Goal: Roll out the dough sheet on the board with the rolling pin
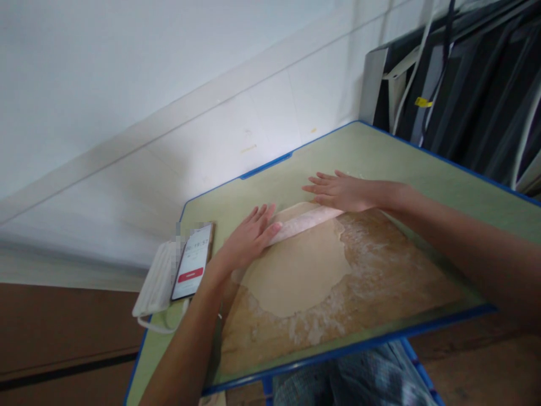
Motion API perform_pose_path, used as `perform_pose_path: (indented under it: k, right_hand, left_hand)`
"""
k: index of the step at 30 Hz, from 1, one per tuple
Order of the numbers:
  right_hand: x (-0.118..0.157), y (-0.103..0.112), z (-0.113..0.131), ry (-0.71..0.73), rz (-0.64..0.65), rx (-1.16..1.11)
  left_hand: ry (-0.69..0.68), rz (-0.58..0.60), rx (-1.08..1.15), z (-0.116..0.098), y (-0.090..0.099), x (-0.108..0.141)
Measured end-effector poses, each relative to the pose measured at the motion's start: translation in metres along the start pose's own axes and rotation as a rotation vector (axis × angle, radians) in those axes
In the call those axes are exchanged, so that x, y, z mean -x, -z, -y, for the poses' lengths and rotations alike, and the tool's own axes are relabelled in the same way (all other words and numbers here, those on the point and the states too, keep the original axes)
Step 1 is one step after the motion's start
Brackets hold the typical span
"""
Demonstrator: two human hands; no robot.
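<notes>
A pale rolling pin [305, 221], dusted with flour, lies across the far part of a wide, thin sheet of dough [298, 270]. My left hand [252, 234] rests flat on the pin's left end, fingers stretched forward. On the right end lies my right hand [338, 190], palm down with its fingers straight and pointing left. Neither hand is wrapped round the pin. Beneath the dough is a wooden board [401, 270] with loose flour scattered on its right and near sides. The pin's two ends are hidden under my hands.
A phone [192, 262] showing a timer lies left of the board, beside a white power strip [156, 279] with a cable. The green table [338, 144] has a blue edge and meets a white wall. Dark panels and cables [477, 96] stand beyond its right side.
</notes>
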State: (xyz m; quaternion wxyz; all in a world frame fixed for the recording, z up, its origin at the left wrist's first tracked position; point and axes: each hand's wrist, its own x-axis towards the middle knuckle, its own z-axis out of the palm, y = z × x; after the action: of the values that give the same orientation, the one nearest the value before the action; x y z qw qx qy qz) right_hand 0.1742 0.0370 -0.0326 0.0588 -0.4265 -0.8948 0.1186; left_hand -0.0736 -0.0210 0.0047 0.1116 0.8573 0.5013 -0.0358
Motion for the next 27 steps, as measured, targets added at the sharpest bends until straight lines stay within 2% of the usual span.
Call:
perform_pose_path:
  k: [6,11,14,18,22,27]
  right_hand:
    - [0.0004,-0.0021,-0.0026,0.063,-0.016,0.012]
    - [-0.0001,0.0005,0.0007,-0.02,0.018,0.018]
    - [0.0003,0.0023,0.0039,0.0,0.01,0.017]
    - [-0.0011,0.0011,0.0033,-0.04,0.042,0.035]
    - [-0.0002,-0.0015,0.001,0.027,-0.034,0.016]
    - [-0.0002,-0.0018,0.0009,-0.037,0.014,0.017]
  left_hand:
    - [0.023,-0.016,0.027,-0.0018,-0.0002,0.0019]
    - [0.039,-0.004,0.052,-0.0022,-0.0012,0.0028]
    - [0.041,-0.033,0.008,-0.0035,-0.0018,0.0038]
    - [0.05,-0.015,0.025,-0.004,-0.002,0.0035]
    - [0.036,-0.048,0.004,-0.0055,-0.002,0.0055]
    - [0.025,-0.015,0.007,-0.0053,-0.0032,0.006]
